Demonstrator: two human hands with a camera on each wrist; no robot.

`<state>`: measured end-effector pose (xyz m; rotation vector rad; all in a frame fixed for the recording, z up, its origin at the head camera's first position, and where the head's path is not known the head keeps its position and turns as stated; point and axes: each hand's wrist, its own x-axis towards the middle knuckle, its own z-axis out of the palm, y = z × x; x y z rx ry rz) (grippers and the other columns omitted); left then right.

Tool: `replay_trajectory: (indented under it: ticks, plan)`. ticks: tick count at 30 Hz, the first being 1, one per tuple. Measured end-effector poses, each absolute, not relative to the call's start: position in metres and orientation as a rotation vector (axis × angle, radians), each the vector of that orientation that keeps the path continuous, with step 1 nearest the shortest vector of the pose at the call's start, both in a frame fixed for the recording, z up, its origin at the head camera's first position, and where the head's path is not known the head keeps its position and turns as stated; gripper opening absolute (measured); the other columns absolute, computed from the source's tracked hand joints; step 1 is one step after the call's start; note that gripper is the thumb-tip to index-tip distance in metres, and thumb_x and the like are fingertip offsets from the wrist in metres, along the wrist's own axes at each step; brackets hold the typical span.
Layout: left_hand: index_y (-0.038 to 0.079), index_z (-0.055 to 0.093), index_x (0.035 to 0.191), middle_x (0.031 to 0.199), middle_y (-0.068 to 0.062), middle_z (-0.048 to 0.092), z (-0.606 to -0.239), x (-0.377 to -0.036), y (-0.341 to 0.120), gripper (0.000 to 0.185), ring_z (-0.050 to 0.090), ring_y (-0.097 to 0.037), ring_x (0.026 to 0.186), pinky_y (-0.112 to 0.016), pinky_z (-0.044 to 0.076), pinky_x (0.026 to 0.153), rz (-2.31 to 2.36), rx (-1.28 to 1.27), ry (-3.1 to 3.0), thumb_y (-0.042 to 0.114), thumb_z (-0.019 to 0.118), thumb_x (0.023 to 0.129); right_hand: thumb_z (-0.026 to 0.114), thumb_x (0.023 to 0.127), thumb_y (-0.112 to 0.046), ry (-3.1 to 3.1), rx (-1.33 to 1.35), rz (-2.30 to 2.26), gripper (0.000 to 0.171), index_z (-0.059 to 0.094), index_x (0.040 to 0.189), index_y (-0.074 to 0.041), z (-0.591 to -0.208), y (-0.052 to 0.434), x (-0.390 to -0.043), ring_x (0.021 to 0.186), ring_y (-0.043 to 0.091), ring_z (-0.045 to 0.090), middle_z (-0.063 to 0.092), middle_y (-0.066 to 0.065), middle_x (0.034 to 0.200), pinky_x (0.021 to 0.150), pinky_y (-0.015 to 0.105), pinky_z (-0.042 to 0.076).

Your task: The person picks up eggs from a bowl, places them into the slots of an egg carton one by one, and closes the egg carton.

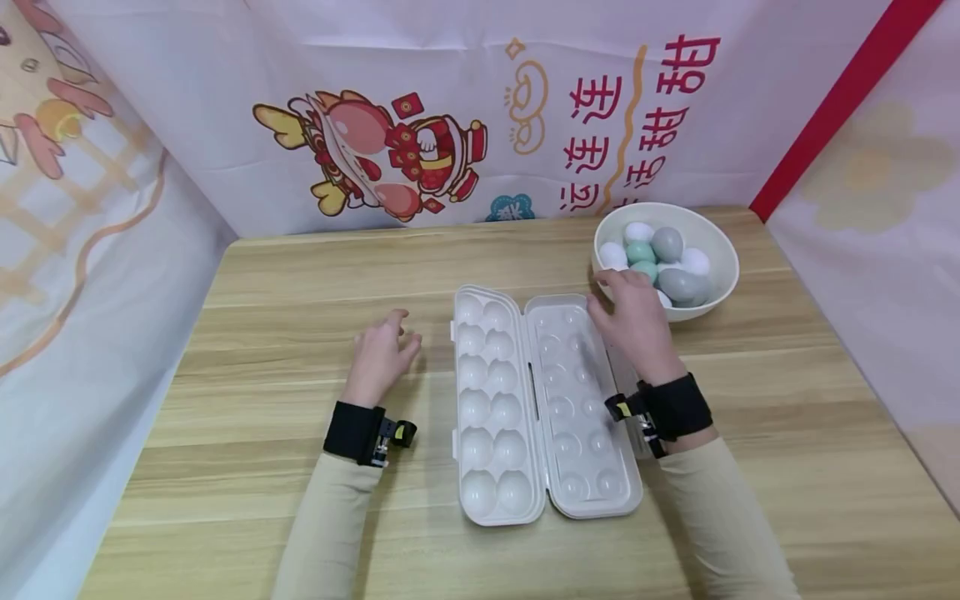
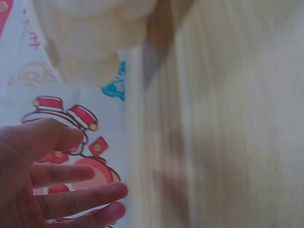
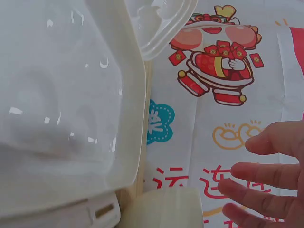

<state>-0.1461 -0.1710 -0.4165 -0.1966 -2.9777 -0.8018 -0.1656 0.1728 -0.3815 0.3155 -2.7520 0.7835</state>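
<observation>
A white plastic egg carton [image 1: 495, 400] lies open on the wooden table, its clear lid [image 1: 581, 400] folded out to the right and every cup bare. My right hand [image 1: 633, 321] hovers over the lid's far right corner with fingers straight, close to a white bowl [image 1: 716, 250] of white, green and grey eggs [image 1: 660, 258]. It holds nothing. My left hand [image 1: 382, 354] rests open on the table left of the carton, fingers spread [image 2: 71, 180]. The right wrist view shows the lid [image 3: 61, 95] close up and my loose fingers [image 3: 266, 180].
Printed cloth walls with a cartoon dragon [image 1: 382, 154] close in the table at the back and both sides. Bare wood [image 1: 285, 283] lies left of the carton and along the front edge.
</observation>
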Motion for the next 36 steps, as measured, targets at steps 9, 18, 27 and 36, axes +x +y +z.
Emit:
replay_trajectory:
  ticks: [9, 18, 27, 36]
  plan:
    - [-0.011, 0.060, 0.114, 0.090, -0.026, 0.068, -0.409, -0.125, -0.158, 0.033, 0.066, -0.032, 0.070, -0.040, 0.056, 0.063, -0.726, -0.390, -2.830, 0.009, 0.066, 0.089, 0.057, 0.092, -0.008, -2.714, 0.271, 0.823, 0.016, 0.066, 0.097, 0.004, -0.388, 0.193, -0.155, 0.078, 0.032, 0.061, 0.066, 0.017, 0.083, 0.067, 0.045, 0.049]
    - [-0.008, 0.063, 0.108, 0.084, -0.016, 0.068, -0.405, -0.101, -0.156, 0.021, 0.066, -0.028, 0.071, -0.039, 0.056, 0.063, -0.910, -0.374, -2.837, 0.004, 0.064, 0.090, 0.058, 0.090, -0.008, -2.700, 0.236, 0.749, 0.011, 0.064, 0.092, 0.001, -0.392, 0.222, -0.146, 0.061, 0.027, 0.060, 0.065, 0.013, 0.070, 0.054, 0.041, 0.045]
    - [-0.002, 0.065, 0.098, 0.082, -0.012, 0.069, -0.407, -0.086, -0.160, 0.011, 0.066, -0.024, 0.072, -0.038, 0.056, 0.066, -1.124, -0.336, -2.845, 0.007, 0.062, 0.094, 0.059, 0.094, -0.014, -2.759, 0.090, 0.748, 0.019, 0.063, 0.101, 0.004, -0.382, 0.249, -0.150, 0.060, 0.027, 0.058, 0.065, 0.020, 0.078, 0.051, 0.035, 0.045]
    - [-0.001, 0.065, 0.103, 0.087, -0.013, 0.070, -0.406, -0.079, -0.153, 0.016, 0.067, -0.022, 0.079, -0.039, 0.055, 0.072, -1.290, -0.370, -2.845, 0.011, 0.056, 0.098, 0.055, 0.094, -0.019, -2.795, 0.011, 0.643, 0.025, 0.063, 0.097, 0.005, -0.373, 0.265, -0.173, 0.061, 0.032, 0.055, 0.065, 0.023, 0.080, 0.048, 0.036, 0.040]
